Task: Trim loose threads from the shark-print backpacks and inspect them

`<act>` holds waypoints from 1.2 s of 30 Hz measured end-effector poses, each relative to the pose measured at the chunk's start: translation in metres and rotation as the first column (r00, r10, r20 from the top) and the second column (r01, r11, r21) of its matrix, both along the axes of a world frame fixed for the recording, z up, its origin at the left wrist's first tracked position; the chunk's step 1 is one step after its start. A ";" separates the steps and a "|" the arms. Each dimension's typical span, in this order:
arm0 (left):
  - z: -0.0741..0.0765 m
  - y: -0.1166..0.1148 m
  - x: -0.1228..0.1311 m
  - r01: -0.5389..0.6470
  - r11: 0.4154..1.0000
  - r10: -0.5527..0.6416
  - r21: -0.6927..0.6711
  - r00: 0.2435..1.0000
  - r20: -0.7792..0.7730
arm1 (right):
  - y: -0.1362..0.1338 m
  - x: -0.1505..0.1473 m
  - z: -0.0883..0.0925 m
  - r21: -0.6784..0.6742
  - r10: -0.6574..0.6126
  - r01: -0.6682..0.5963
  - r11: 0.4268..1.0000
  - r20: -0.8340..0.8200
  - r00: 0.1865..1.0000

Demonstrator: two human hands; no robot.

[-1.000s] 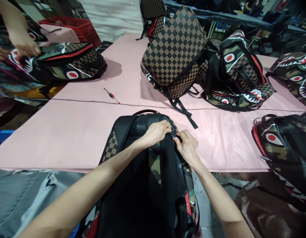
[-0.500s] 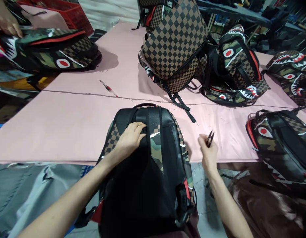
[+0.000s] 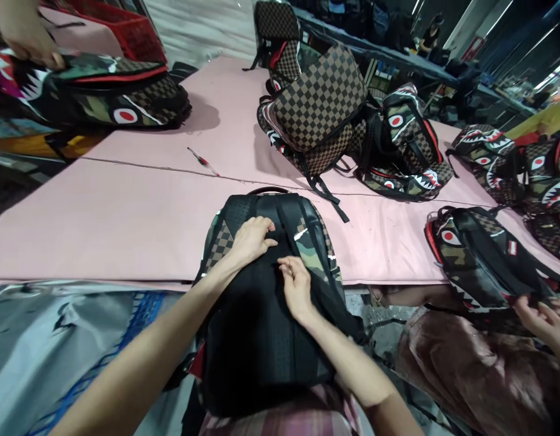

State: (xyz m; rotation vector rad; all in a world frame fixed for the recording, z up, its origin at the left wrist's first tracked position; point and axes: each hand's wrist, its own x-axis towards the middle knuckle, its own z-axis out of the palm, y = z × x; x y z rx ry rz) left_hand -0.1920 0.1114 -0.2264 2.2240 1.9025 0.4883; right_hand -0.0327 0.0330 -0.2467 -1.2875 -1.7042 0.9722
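A black backpack [image 3: 252, 321] with brown checked and camouflage sides stands tilted against the pink table's front edge, its padded back towards me. My left hand [image 3: 253, 237] lies at the upper part of this back, thumb and fingers pinched together; what they hold is too small to make out. Just below and to the right, my right hand [image 3: 296, 284] is closed around small dark thread snips [image 3: 290, 267], mostly hidden by the fingers. Both hands are close together in front of the back panel.
Several shark-face backpacks, including a checked one [image 3: 320, 103], stand on the pink table [image 3: 125, 212]. A pen [image 3: 202, 161] lies near the seam. Another person's hand [image 3: 29, 36] holds a backpack [image 3: 116, 91] at left; a co-worker's hand [image 3: 540, 321] touches one at right.
My right hand has moved left with the snips, from beside the backpack to over its back panel. My left hand stays pinched there. A co-worker's hands have appeared at right; the view has shifted.
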 end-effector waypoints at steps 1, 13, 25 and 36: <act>0.000 -0.005 0.003 -0.005 1.000 0.005 0.023 1.000 0.001 | 0.016 0.006 0.007 0.094 0.038 -0.045 0.995 0.084 0.996; 0.013 -0.048 0.007 0.101 0.990 -0.117 0.098 0.979 0.168 | 0.096 0.053 0.057 0.189 0.128 -0.387 0.903 0.741 0.660; 0.038 0.035 0.018 -0.209 0.899 0.171 -0.385 0.977 -0.132 | 0.075 0.037 0.066 0.043 0.217 -0.624 0.780 0.917 0.335; 0.018 0.021 0.026 -0.076 0.937 0.027 -0.340 0.989 -0.148 | 0.059 0.063 0.051 0.137 0.276 -0.679 0.721 0.842 0.464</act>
